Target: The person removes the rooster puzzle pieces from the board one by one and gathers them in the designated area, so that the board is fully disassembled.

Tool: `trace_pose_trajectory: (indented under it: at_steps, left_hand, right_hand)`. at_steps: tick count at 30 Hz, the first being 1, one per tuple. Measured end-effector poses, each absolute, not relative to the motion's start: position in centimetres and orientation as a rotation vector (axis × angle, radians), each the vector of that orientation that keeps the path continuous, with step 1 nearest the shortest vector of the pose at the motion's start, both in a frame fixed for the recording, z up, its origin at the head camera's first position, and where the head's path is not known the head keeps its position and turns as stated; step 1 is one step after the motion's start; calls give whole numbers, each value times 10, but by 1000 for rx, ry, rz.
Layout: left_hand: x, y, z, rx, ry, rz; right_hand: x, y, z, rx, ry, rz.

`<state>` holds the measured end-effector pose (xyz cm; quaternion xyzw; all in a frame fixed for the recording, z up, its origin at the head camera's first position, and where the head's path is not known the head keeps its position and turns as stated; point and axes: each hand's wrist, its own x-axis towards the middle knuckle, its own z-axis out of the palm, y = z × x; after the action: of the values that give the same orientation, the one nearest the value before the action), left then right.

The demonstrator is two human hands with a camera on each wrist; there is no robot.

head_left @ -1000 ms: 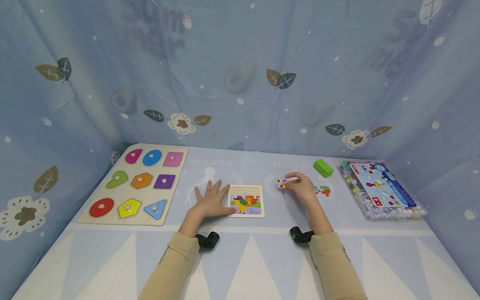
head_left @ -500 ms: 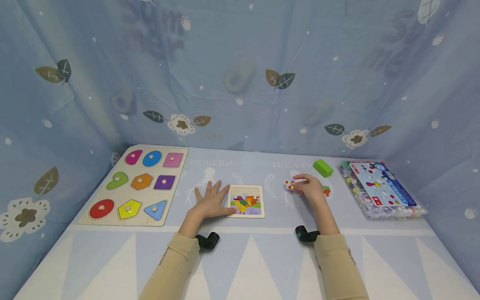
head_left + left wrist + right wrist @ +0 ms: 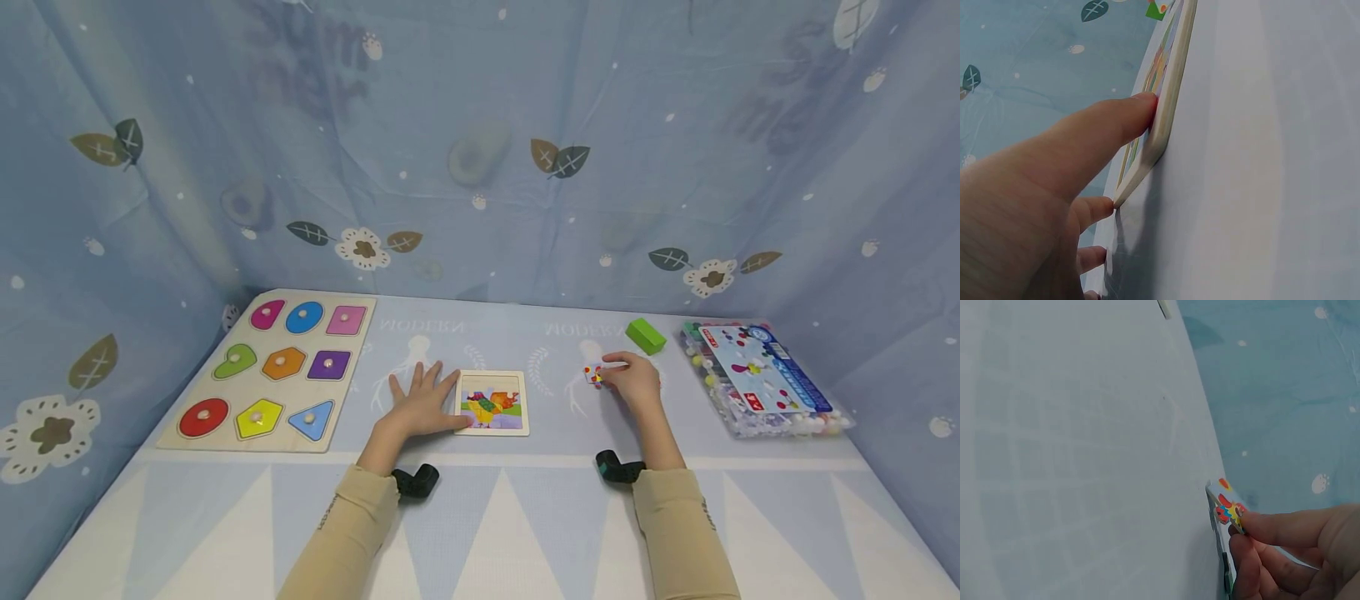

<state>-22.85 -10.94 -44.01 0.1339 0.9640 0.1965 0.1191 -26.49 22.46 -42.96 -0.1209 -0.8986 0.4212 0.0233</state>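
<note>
My right hand (image 3: 633,382) pinches a small jigsaw piece (image 3: 593,376), white with red, yellow and blue printing, between thumb and fingers. In the right wrist view the piece (image 3: 1227,503) stands tilted at the thumb tip, and a dark-edged flat thing (image 3: 1227,569) shows low beside the fingers. My left hand (image 3: 420,408) lies with fingers spread on the table, its thumb resting on the lower left corner of a square wooden puzzle tray (image 3: 525,400). Several fitted pieces in the tray form a colourful bird picture (image 3: 491,407); its top strip is bare wood.
A wooden shape board (image 3: 341,433) with knobbed coloured shapes lies at the left. Behind my right hand is a green block (image 3: 646,336). To the right sits a clear case of beads (image 3: 761,379) with a printed card. A blue curtain (image 3: 480,208) borders the table's back.
My right hand has shifted rightward with the jigsaw piece, and now covers the other pieces that showed to its right earlier. The left hand and tray have stayed put.
</note>
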Motion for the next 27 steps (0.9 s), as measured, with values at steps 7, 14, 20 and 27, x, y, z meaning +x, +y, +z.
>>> trace_pose_trajectory:
  at_steps: [7,14,20,27]
  left_hand:
    - [-229,-109,-441,387,2816,564]
    - [-230,-109,-442,394,2818,577]
    - [-231,-110,-442,468,2846,617]
    - [-232,-109,-442,654,2757,742]
  right_hand:
    - [-264,228,-432,-362,-2777,1223]
    - [-266,228,-435,-392,-2748,1203]
    - [-267,229,-437,-403,-2744,1191]
    - [-266,220,-434,-298,-2741,1307]
